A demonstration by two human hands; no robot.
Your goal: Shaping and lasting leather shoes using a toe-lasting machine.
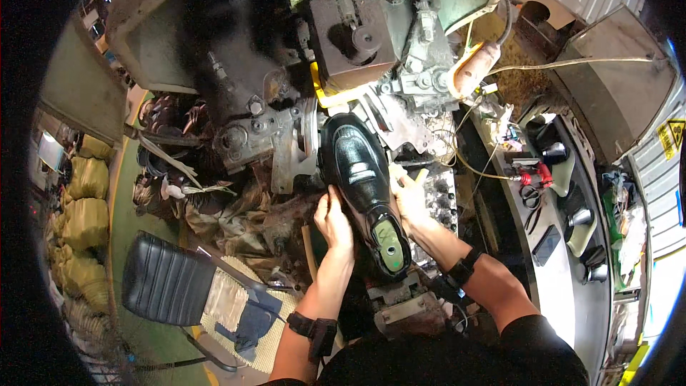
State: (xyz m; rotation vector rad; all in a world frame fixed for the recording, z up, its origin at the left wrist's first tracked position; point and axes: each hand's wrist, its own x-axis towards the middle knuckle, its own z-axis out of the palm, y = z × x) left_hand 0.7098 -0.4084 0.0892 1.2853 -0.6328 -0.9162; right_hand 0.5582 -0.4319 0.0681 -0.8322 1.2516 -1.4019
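Note:
A black leather shoe (352, 164) lies with its toe away from me, up against a metal machine. A green shoe last (388, 243) with a round hole shows through the shoe's opening at the heel end. My left hand (334, 220) presses on the shoe's left side, fingers extended along it. On the opposite side, my right hand (409, 204) grips the shoe, its fingertips partly hidden. Pale yellow pieces (420, 176) show at the right fingertips; I cannot tell whether that hand holds them or they belong to the machine.
The machine's dark head block (351, 39) hangs just beyond the toe. At right, a long bench (537, 254) bears several shoes on lasts (580, 225), scissors (530, 198), a red tool (541, 175) and a phone (547, 244). A lamp (475, 70) and a black chair (168, 277) flank the machine.

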